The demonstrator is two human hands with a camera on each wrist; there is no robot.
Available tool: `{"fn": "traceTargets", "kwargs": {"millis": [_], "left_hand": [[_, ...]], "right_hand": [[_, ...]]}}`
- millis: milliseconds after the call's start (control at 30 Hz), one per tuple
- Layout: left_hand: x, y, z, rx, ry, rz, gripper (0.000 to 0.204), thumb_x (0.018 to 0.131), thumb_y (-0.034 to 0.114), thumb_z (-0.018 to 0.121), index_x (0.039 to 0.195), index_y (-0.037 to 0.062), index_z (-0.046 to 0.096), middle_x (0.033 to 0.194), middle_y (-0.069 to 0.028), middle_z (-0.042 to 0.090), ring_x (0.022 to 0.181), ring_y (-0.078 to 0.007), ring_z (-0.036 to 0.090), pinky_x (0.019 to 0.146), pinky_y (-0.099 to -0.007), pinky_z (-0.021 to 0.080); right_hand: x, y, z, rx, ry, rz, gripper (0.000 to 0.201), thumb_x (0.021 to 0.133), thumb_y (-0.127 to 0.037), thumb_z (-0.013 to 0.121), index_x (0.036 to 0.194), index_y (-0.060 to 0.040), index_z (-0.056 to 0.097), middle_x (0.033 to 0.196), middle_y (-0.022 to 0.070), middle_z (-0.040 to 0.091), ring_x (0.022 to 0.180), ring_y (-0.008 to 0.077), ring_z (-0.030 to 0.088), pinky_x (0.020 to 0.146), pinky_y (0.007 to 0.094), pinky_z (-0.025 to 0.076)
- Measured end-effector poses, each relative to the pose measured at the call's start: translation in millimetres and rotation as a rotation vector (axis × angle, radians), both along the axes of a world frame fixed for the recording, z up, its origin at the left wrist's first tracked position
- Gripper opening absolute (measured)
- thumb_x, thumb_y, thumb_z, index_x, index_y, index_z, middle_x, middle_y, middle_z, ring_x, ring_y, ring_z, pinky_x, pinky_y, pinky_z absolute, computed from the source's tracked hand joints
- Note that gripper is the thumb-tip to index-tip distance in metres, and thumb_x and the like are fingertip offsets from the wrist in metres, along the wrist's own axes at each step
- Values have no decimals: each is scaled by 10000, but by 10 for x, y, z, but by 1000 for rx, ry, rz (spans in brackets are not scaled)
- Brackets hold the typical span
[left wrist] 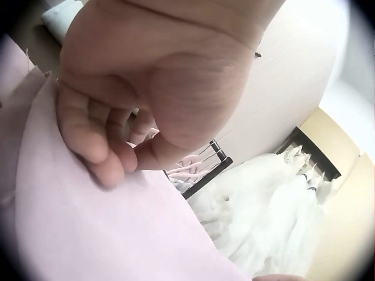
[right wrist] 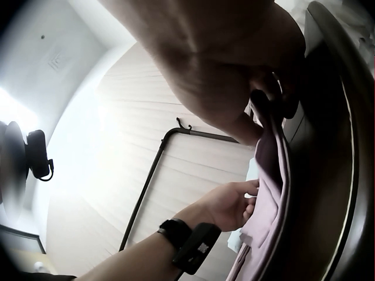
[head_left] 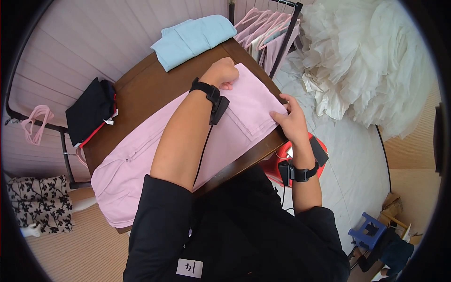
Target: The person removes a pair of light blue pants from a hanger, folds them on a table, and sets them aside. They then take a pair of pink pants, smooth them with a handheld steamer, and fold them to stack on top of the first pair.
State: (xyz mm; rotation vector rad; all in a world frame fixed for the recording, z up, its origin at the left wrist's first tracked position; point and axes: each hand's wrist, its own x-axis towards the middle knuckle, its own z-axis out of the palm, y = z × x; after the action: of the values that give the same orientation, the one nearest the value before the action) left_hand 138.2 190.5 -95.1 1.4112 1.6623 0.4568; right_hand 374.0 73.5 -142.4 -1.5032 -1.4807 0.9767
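Pink hangers [head_left: 36,123] hung on rail at 9 o'clock. Black folded garment [head_left: 90,110] at counter [head_left: 141,89] left end. Pink garment [head_left: 141,160] spread along counter, folded over at right end. Light blue folded garment [head_left: 192,38] at 12 o'clock, far corner. Left hand [head_left: 221,73] curled, fingers pinching pink fabric at far edge. Right hand [head_left: 292,123] gripping folded edge at counter's near right corner. Red stool [head_left: 278,165] below. Clothes rack [head_left: 275,33], then white tulle dress [head_left: 371,61], at 2 o'clock.
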Motion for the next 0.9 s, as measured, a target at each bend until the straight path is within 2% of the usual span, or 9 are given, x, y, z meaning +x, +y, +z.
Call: {"fn": "traceTargets", "kwargs": {"millis": [67, 300, 433, 533, 600, 667, 700, 767, 900], "left_hand": [[-31, 51, 8, -160, -18, -47, 211, 827, 51, 522, 1017, -29, 566, 747, -143, 641, 630, -201, 693, 533, -309, 567], [-319, -79, 23, -133, -451, 17, 226, 863, 50, 547, 1083, 4, 530, 826, -126, 660, 708, -209, 703, 599, -298, 591], [-558, -236, 95, -116, -654, -31, 213, 880, 41, 559, 1091, 38, 533, 832, -89, 648, 779, -190, 700, 697, -287, 591], [-777, -378, 37, -64, -796, -82, 242, 884, 53, 576, 1122, 46, 534, 905, -85, 648, 844, -186, 687, 773, -314, 582], [-893, -519, 25, -41, -878, -106, 251, 885, 62, 585, 1130, 55, 533, 963, -83, 647, 897, -188, 677, 824, -336, 572], [-994, -713, 13, 12, -966, -64, 268, 883, 71, 594, 1143, 56, 528, 987, -97, 655, 911, -193, 678, 833, -340, 565], [-1038, -825, 49, 5, -1009, -53, 242, 891, 80, 600, 1120, 68, 527, 1035, -86, 635, 940, -203, 664, 870, -392, 557], [-1200, -987, -5, 0, -1042, -67, 188, 897, 84, 598, 1073, 83, 531, 1044, -67, 615, 961, -199, 643, 878, -410, 543], [-1522, -1199, -147, -32, -1118, -23, 118, 916, 87, 579, 1030, 83, 546, 1009, -40, 612, 932, -191, 626, 848, -388, 542]], "right_hand": [[-13, -15, -39, -6, 40, -7, 568, 742, -66, 732, 1273, -3, 541, 815, 51, 593, 752, 137, 576, 691, 275, 467], [-179, -178, 116, 58, 375, -26, 469, 814, 36, 671, 1261, 24, 530, 844, 17, 560, 770, 97, 544, 718, 234, 455], [-298, -335, 209, 121, 373, -2, 456, 817, 46, 666, 1253, 21, 533, 849, 16, 563, 774, 92, 545, 717, 240, 461], [-399, -473, 239, 266, 268, 32, 437, 810, 52, 662, 1229, 20, 545, 850, 25, 568, 782, 103, 559, 727, 255, 473], [-485, -581, 262, 451, 165, 155, 413, 792, 58, 660, 1192, 18, 567, 847, 51, 577, 772, 143, 580, 740, 277, 486], [-606, -703, 334, 558, 4, 218, 411, 689, 78, 670, 1091, 13, 614, 849, 94, 595, 846, 251, 611, 754, 334, 490], [-658, -759, 350, 602, -48, 274, 423, 664, 77, 670, 1078, 6, 620, 859, 97, 594, 875, 270, 609, 766, 352, 483], [-763, -841, 345, 719, -144, 403, 467, 603, 63, 683, 1061, -15, 637, 891, 103, 587, 930, 307, 597, 808, 402, 458], [-1015, -979, 177, 827, -228, 574, 441, 593, 27, 692, 1029, -28, 658, 944, 106, 573, 986, 293, 577, 879, 442, 450]]}}
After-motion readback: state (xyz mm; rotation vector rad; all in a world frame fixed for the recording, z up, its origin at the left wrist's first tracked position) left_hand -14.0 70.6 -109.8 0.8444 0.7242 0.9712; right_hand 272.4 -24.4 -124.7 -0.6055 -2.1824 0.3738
